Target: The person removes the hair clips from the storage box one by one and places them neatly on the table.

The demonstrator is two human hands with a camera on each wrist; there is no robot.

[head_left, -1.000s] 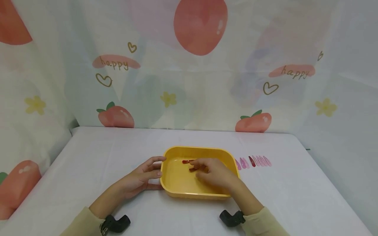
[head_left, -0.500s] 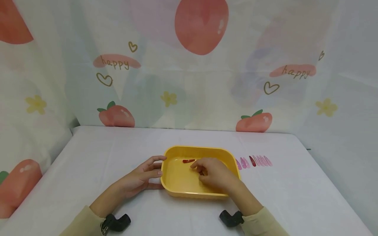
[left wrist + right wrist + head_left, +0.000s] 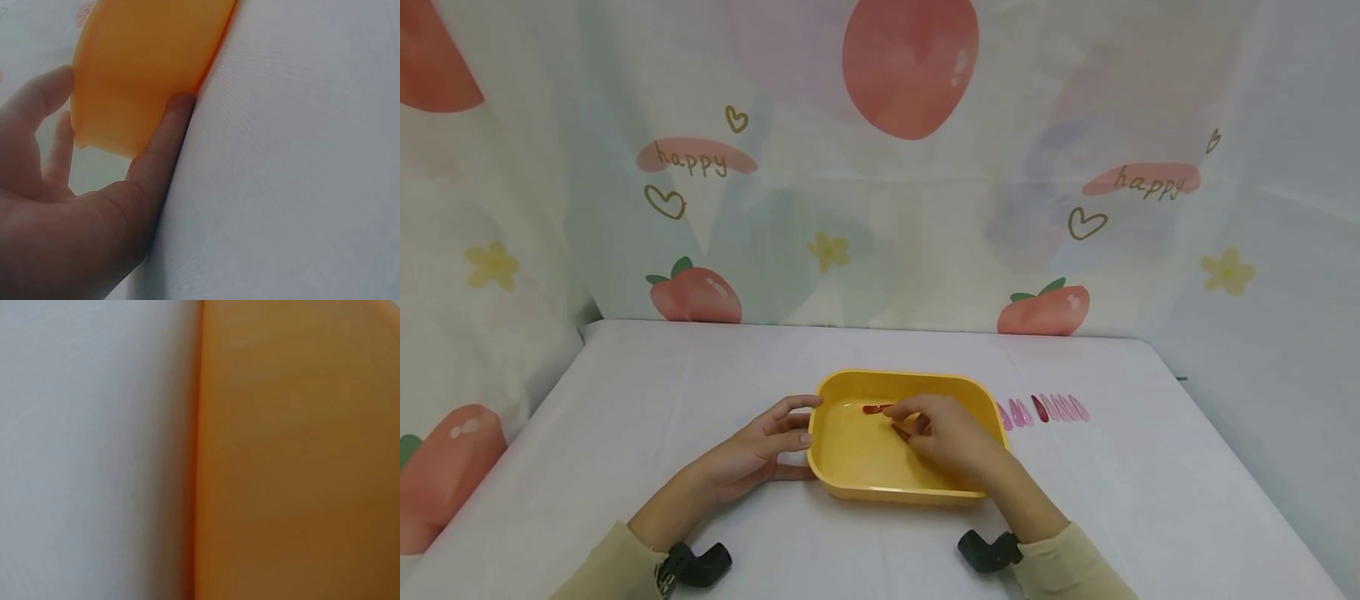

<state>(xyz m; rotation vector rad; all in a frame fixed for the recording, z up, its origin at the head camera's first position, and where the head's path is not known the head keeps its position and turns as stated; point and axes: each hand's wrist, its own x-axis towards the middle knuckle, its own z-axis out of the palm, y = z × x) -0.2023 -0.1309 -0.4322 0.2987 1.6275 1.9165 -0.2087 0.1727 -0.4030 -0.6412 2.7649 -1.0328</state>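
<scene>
Inside the yellow tray (image 3: 857, 462), my right hand (image 3: 951, 433) pinches a dark red snap hair clip (image 3: 900, 432) that sticks out, tilted, from the fingertips. Another red hair clip (image 3: 874, 409) lies on the tray floor just beyond, partly behind the index finger. My left hand (image 3: 760, 450) rests against the tray's left end from outside. In the left wrist view, the fingers of this hand (image 3: 81, 219) are spread and touch the tray's outer wall (image 3: 137, 81). The right wrist view holds only the blurred tray side (image 3: 300, 456); the hand is out of that frame.
Right of the tray, several pink hair clips (image 3: 1060, 407) lie in a row on the white tablecloth (image 3: 1150, 492), with a dark red hair clip (image 3: 1040, 408) among them. A patterned curtain (image 3: 917, 233) hangs behind the table.
The dark red clip at my right fingertips was level, then mostly hidden in the fingers; now it points out tilted. My right hand shifted only slightly. The left hand and tray stay put.
</scene>
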